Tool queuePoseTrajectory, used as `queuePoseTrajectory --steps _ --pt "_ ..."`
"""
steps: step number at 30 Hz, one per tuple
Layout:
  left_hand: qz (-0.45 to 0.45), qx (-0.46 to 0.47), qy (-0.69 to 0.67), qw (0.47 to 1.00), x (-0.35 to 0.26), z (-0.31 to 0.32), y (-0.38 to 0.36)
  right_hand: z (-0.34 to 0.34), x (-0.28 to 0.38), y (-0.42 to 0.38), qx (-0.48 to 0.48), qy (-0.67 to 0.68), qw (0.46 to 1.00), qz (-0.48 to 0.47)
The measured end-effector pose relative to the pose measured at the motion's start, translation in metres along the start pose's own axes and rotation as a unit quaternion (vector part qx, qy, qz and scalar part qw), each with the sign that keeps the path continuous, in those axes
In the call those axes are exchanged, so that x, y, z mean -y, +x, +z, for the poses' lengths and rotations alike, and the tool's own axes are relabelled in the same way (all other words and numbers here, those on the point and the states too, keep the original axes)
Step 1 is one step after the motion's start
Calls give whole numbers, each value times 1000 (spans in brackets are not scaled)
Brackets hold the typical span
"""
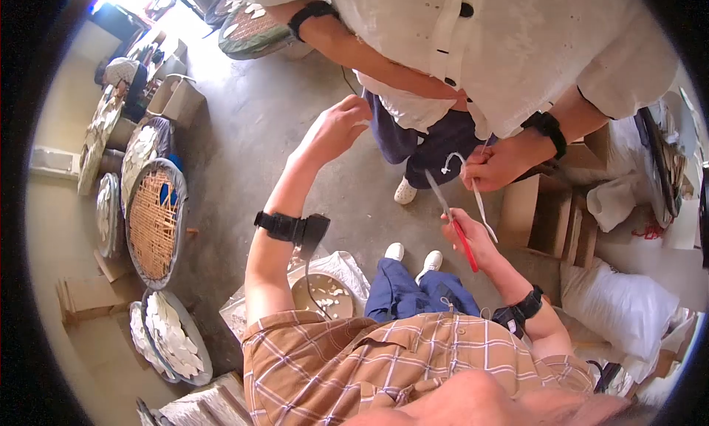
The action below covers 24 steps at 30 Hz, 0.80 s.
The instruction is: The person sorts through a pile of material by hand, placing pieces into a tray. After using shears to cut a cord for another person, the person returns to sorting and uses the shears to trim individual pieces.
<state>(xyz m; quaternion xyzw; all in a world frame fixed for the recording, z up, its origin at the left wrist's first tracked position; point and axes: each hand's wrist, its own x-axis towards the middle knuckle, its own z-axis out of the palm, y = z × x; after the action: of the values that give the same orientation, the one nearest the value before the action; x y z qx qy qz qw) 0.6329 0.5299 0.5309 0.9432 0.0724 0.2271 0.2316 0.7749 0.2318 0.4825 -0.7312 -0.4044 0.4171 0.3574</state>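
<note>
My left hand (340, 130) is raised at upper centre, fingers curled together beside a co-worker's forearm; what they hold, if anything, is too small to tell. In my right hand (474, 237) is a pair of red-handled scissors (464, 243), its metal blades pointing up and left. Just above it, the co-worker's hand (502, 164) pinches a white cord (480, 200). One end of the cord curls near the blade tips, and the other hangs beside my right wrist.
A co-worker in a white shirt (509, 49) stands facing me. Round trays (182, 237) line the left wall. Cardboard boxes (521, 208) and a white sack (620, 304) are at the right. A basin (299, 293) with white pieces sits by my legs.
</note>
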Motion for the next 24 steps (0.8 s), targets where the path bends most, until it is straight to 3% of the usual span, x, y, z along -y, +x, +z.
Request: queuePoseTrajectory --steps 1,8,10,12,13,14,18,24 --pt "-42 -30 -2 999 1 3 -9 -1 -2 -2 9 -98 995 -22" --pt "-243 -151 -45 957 -10 34 -104 -2 -25 -21 88 -166 976 -113" --pt "-301 -198 -118 926 -15 54 -138 -4 -25 -23 109 -183 973 -87" --pt "-306 -195 -43 931 -20 73 -177 -5 -27 -22 154 -213 964 -38" --pt "-300 -217 -30 929 -25 84 -189 -6 -34 -21 140 -207 965 -81" --pt "-318 -235 -61 916 -30 95 -203 -6 -43 -21 127 -200 963 -128" --pt "-473 -234 -187 829 -62 110 -229 -8 -35 -18 171 -214 952 -135" --pt "-477 -248 -208 818 -72 117 -218 -14 -25 -18 203 -214 943 -150"
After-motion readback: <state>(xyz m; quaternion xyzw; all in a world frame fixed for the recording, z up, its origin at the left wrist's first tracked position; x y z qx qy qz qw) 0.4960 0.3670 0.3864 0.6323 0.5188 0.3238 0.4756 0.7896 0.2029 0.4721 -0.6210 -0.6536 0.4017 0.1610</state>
